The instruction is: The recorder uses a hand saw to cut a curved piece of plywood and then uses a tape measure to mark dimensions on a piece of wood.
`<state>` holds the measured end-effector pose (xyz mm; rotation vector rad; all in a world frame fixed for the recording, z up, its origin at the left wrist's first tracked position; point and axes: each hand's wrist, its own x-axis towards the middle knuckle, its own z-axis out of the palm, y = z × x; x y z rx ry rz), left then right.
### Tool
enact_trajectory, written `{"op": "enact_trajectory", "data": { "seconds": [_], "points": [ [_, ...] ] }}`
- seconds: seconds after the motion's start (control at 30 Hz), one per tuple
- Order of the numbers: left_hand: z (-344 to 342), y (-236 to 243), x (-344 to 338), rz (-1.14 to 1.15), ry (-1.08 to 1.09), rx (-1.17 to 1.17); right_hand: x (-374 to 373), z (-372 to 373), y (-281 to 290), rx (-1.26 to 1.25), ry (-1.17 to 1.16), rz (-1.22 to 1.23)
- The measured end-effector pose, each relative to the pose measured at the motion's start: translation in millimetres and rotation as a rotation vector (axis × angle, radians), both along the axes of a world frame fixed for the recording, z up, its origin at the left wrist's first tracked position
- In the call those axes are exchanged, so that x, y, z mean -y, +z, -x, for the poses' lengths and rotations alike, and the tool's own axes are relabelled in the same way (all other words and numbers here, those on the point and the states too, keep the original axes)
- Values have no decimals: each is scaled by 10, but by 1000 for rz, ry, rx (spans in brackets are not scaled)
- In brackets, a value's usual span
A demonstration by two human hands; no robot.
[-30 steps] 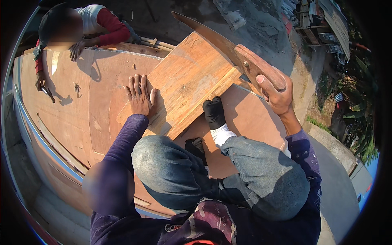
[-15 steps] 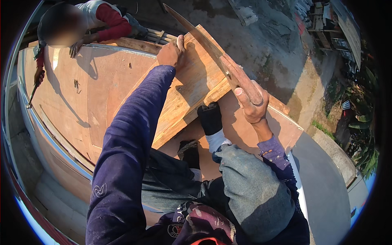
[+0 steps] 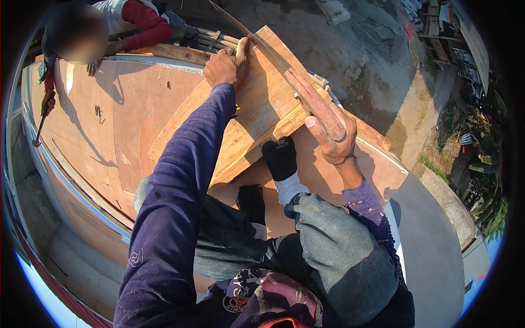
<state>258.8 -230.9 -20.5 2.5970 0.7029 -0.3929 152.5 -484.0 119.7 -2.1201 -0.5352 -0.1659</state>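
A handsaw is in my right hand (image 3: 338, 143), whose fingers wrap around the worn wooden handle (image 3: 317, 104) with the thumb along its side. Its long blade (image 3: 252, 41) slants away to the upper left, over the far right part of a wooden board (image 3: 235, 136). How deep the teeth sit in the wood I cannot tell. My left hand (image 3: 223, 66) presses on the board close to its far edge, fingers curled and thumb raised near the blade. In a black sock, one foot (image 3: 280, 158) touches the board's near edge; the other foot (image 3: 251, 205) is beside it.
Under the board spreads a broad plywood surface (image 3: 136, 98) with a pale edge strip. At the far left another person (image 3: 145, 24) leans over it, holding a hammer-like tool (image 3: 39, 128). Bamboo poles (image 3: 216, 39) lie beyond the edge. Concrete ground (image 3: 372, 71) lies far below on the right.
The saw and my right hand have moved slightly up and left, pushing the blade farther forward. My left hand keeps its place on the board. The other person appears shifted a little left.
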Motion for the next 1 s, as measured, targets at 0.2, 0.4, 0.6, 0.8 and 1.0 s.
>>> {"op": "enact_trajectory", "data": {
  "seconds": [0.2,0.4,0.6,0.8,1.0],
  "points": [
    [31,-63,-73,-31,1,25,-83,140,208,13,-94,-18],
    [18,140,64,-130,-33,29,-147,323,245,687,-314,108],
    [73,41,-8,-101,-41,82,-173,314,339,612,-258,102],
    [53,-49,-4,-120,-29,84,-166,52,457,-140,-73,31],
    [53,140,27,-101,-9,90,-112,-44,690,-408,-68,54]
  ]
}}
